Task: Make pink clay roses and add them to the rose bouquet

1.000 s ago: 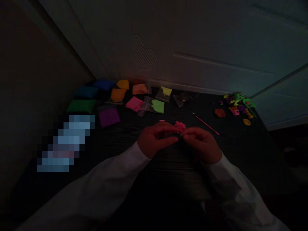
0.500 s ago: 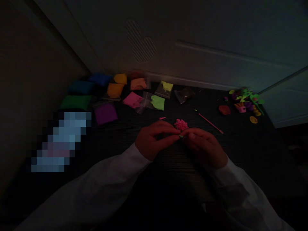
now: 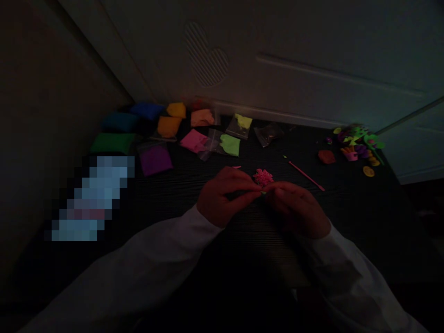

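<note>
In the dim head view my left hand (image 3: 225, 196) pinches a tiny piece of green clay (image 3: 263, 193) between thumb and fingertips. My right hand (image 3: 303, 208) meets it from the other side, its fingers curled and pressed together at the same green piece. Just beyond the fingertips lies a pink clay flower (image 3: 262, 176) made of many small bits. Behind my left hand, a thin pink clay strip (image 3: 236, 167) is partly covered. A pink modelling stick (image 3: 307, 175) rests to the right, with a small green bit (image 3: 285, 157) by its far end.
Bags of coloured clay line the back left, among them a purple bag (image 3: 155, 158) and a light green one (image 3: 230, 145). A blurred-out bright rectangle (image 3: 93, 199) is at left. Small clay models (image 3: 360, 145) and a reddish lump (image 3: 326, 157) sit at right, before a white panel (image 3: 294, 88).
The whole view has shifted slightly. My hands stay together at the green clay, turned a little, and my left hand now covers more of the pink strip.
</note>
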Demonstrator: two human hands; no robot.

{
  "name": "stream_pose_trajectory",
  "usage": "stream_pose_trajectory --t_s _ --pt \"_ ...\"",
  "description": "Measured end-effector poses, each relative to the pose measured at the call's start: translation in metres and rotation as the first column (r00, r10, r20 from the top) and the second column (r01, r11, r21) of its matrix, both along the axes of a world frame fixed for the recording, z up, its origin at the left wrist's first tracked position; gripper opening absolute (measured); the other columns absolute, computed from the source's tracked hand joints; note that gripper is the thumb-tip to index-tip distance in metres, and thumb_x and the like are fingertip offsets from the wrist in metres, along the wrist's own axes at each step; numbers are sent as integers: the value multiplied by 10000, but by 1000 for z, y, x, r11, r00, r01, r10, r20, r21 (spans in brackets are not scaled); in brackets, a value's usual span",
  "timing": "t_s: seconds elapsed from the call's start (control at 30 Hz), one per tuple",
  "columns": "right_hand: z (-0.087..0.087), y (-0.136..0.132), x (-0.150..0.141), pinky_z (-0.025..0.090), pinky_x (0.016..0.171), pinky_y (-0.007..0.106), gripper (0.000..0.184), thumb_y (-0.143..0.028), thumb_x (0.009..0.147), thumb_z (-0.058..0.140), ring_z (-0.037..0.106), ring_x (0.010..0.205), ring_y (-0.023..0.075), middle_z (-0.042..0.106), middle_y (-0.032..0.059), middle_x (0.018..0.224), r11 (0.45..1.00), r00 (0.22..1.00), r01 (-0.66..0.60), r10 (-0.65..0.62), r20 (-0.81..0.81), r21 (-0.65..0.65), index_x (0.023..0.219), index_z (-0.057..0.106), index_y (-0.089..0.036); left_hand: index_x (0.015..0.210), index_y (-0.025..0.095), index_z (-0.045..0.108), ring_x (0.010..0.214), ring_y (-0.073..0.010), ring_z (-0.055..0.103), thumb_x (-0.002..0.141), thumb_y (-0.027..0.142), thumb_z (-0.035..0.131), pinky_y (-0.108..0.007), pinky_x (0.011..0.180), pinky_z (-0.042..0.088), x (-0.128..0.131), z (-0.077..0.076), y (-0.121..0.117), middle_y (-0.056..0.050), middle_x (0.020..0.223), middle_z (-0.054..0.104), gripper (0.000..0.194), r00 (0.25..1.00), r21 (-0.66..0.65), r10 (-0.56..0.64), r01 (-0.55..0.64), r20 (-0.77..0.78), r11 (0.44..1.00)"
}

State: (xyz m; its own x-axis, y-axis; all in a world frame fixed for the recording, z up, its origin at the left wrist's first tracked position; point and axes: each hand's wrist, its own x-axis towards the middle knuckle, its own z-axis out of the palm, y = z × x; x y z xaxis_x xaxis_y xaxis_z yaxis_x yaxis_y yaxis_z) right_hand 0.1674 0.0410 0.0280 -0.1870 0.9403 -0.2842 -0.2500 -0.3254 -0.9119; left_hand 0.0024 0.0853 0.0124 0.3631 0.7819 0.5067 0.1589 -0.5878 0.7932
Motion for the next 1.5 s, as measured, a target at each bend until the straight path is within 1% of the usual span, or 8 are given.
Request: stream_pose_trajectory --t_s 0.43,0.6,0.67,0.77,0.83,0.9,1.1,1.5 --pt "0 2 -1 148 434 208 156 -300 727 554 278 446 37 361 -55 474 1000 998 9 -9 62 -9 844 624 -224 735 164 628 747 -114 559 657 152 611 -288 737 461 -2 -1 2 -36 745 610 81 999 65 0 3 -36 998" --pt "-2 3 -1 245 466 189 166 -274 729 558 365 513 44 446 -41 560 1000 997 26 -26 67 8 881 603 -227 736 158 627 739 -117 559 664 156 605 -284 717 466 -1 0 2 -38 740 607 75 997 158 20 -7 -81 987" --pt "-5 3 -1 259 459 188 161 -278 726 561 375 501 45 444 -44 554 999 995 45 -45 86 5 869 595 -214 740 169 627 734 -118 549 655 147 613 -285 710 466 -2 1 2 -26 725 609 88 991 276 80 -49 -103 960" --pt "-7 3 -2 260 418 186 161 -310 741 534 379 438 40 456 -44 535 1000 997 12 -11 73 -22 821 579 -178 787 199 625 746 -126 520 625 120 635 -282 683 467 -7 1 0 -8 733 617 180 972 491 187 -94 -143 866" --pt "-6 3 -3 294 415 187 177 -321 747 519 441 445 48 523 -20 598 999 999 -30 31 31 -40 802 569 -161 839 202 621 773 -136 500 605 105 650 -276 673 465 -10 1 -1 -9 755 624 255 963 601 206 -62 -173 797" --pt "-4 3 -4 327 424 185 172 -313 740 529 506 485 64 571 5 673 998 999 -48 48 -4 -50 793 567 -154 884 185 614 799 -145 483 593 97 659 -276 679 459 -13 0 -3 -17 778 630 307 959 657 189 -3 -213 754" --pt "-3 3 -5 342 416 166 138 -279 716 570 526 479 67 568 -11 580 998 999 -32 32 -9 -54 750 575 -146 958 150 589 847 -155 467 605 94 652 -293 703 443 -15 -2 -5 -35 858 631 363 948 676 140 96 -286 731" --pt "-5 4 -2 282 371 163 181 -318 715 558 475 408 46 554 -21 579 991 998 -45 50 31 -128 677 538 -143 923 179 599 849 -149 469 654 109 608 -288 706 432 -14 1 -6 -8 868 632 278 918 710 192 122 -346 694"
